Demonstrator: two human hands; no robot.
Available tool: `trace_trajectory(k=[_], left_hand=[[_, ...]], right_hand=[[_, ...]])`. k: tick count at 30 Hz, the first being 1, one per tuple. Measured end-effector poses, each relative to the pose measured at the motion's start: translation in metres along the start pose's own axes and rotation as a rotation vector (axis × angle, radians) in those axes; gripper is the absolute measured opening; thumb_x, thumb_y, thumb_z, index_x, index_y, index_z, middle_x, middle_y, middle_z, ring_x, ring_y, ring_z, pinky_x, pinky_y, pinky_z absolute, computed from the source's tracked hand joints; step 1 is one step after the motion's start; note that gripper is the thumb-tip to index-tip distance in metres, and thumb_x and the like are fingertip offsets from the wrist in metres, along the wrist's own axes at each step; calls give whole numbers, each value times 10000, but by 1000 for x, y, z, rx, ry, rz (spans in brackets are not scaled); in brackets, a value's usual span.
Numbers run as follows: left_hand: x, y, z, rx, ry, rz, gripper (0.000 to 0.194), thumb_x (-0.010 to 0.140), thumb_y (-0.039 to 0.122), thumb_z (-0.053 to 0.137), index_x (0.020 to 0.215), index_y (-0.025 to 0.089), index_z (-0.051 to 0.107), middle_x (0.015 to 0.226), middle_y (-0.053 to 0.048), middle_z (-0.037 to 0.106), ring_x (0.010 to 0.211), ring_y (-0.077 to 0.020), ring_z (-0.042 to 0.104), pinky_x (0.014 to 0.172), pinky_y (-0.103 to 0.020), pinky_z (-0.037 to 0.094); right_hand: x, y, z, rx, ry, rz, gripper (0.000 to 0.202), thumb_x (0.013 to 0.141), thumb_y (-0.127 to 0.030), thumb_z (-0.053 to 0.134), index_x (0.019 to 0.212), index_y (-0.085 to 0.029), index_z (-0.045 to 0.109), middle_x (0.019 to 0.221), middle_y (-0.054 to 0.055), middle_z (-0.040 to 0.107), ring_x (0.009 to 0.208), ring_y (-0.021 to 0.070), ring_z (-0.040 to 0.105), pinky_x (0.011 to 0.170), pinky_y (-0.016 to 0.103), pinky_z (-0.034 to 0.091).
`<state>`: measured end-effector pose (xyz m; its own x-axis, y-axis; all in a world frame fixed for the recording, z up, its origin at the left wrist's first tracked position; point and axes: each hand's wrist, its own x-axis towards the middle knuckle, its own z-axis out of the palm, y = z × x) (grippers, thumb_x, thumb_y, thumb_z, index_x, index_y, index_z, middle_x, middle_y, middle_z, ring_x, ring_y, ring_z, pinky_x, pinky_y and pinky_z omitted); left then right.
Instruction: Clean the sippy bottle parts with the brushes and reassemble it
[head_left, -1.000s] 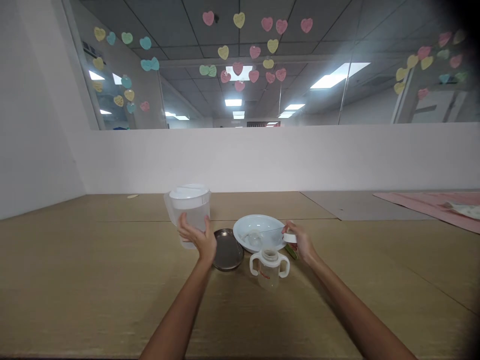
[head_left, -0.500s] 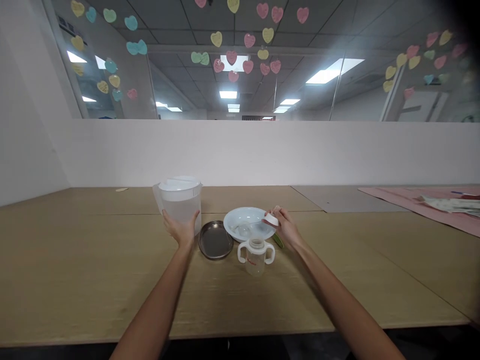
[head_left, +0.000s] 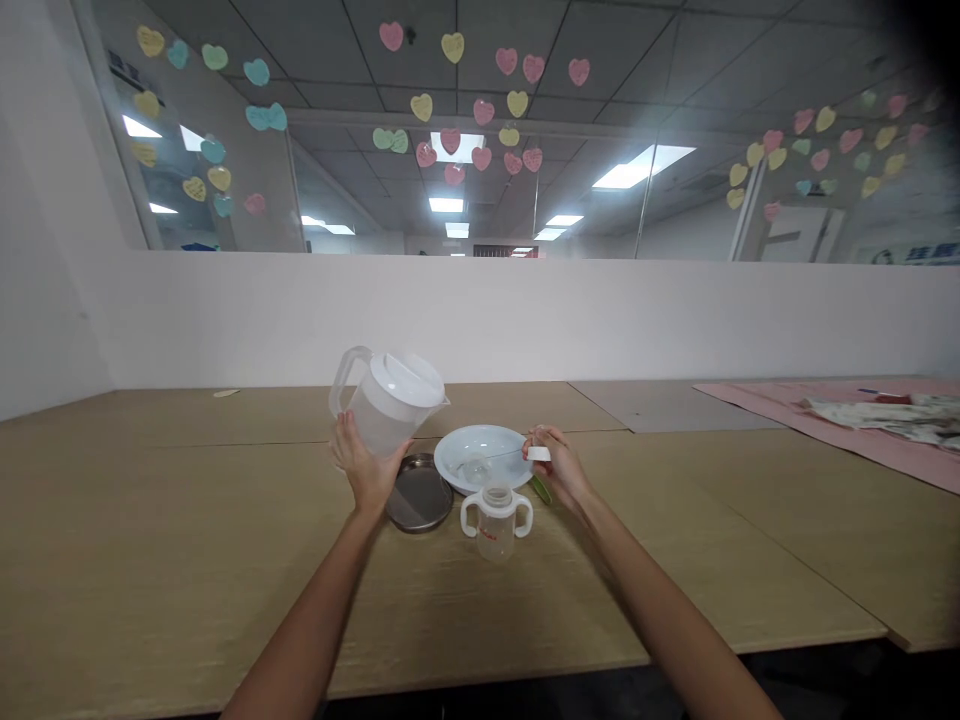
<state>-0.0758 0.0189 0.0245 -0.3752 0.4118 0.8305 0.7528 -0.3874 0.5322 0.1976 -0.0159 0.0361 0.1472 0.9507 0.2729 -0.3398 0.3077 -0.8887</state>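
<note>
My left hand [head_left: 367, 465] grips a translucent lidded pitcher [head_left: 394, 400] by its body, raised and tilted to the right, with its handle at the upper left. My right hand [head_left: 555, 462] is closed on a white cap [head_left: 538, 454]; a thin straw-like piece stretches left from it over the white bowl [head_left: 480, 433]. Something clear and round lies in the bowl. In front of the bowl an uncapped clear bottle [head_left: 496, 530] with two white handles stands upright. A round dark metal tray [head_left: 420, 495] sits beneath the pitcher, left of the bottle.
Beside the bowl, below my right hand, lies a green object [head_left: 540, 489]. A pink cloth [head_left: 750, 400] with patterned fabric on it covers the far right of the wooden table [head_left: 187, 560]. A white wall [head_left: 480, 320] runs behind.
The pitcher, upright before, has been lifted and tipped to the right in my left hand. The white cap in my right hand has turned slightly. The camera view has shifted a little.
</note>
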Motion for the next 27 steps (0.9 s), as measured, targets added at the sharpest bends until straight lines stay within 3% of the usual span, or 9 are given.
trace_trajectory(k=[4,9,13,17,22,27], left_hand=[[-2,3,-1,92,3,138,936,591,496,653,1318,114,203,1343,-192,289,1256,-317,208,1033,-491,118],[-4,6,0,76,32,179,910,590,485,656,1307,119,231,1334,-204,291,1250,-336,213,1010,-522,129],[-6,6,5,33,80,120,978,553,500,676,1319,123,197,1345,-204,264,1253,-332,212,1013,-505,160],[-5,8,5,43,107,-6,1029,535,520,680,1333,139,153,1358,-190,245,1247,-337,221,1011,-500,197],[-3,7,2,73,149,-121,1040,547,519,679,1343,172,108,1361,-172,239,1227,-360,248,992,-518,253],[-2,1,-1,99,172,-161,990,582,485,668,1341,206,97,1361,-176,236,1212,-388,262,979,-550,259]], right_hand=[[-1,-1,2,36,-12,40,161,666,-325,565,714,-174,540,511,1,542,443,99,441,339,180,173],[2,-2,4,213,-31,41,197,650,-312,546,718,-140,614,614,30,586,594,125,517,484,213,387],[4,5,5,308,-75,116,193,585,-208,541,720,-130,655,669,33,605,651,124,528,619,227,432],[-1,12,12,243,-44,138,160,588,-198,618,738,-160,657,783,34,625,761,149,552,727,255,433],[-10,10,20,114,-79,67,225,590,-322,687,763,-185,644,826,32,620,760,169,570,714,284,440],[-5,13,12,74,-33,85,262,568,-371,706,735,-176,650,794,35,627,706,164,568,640,275,445]])
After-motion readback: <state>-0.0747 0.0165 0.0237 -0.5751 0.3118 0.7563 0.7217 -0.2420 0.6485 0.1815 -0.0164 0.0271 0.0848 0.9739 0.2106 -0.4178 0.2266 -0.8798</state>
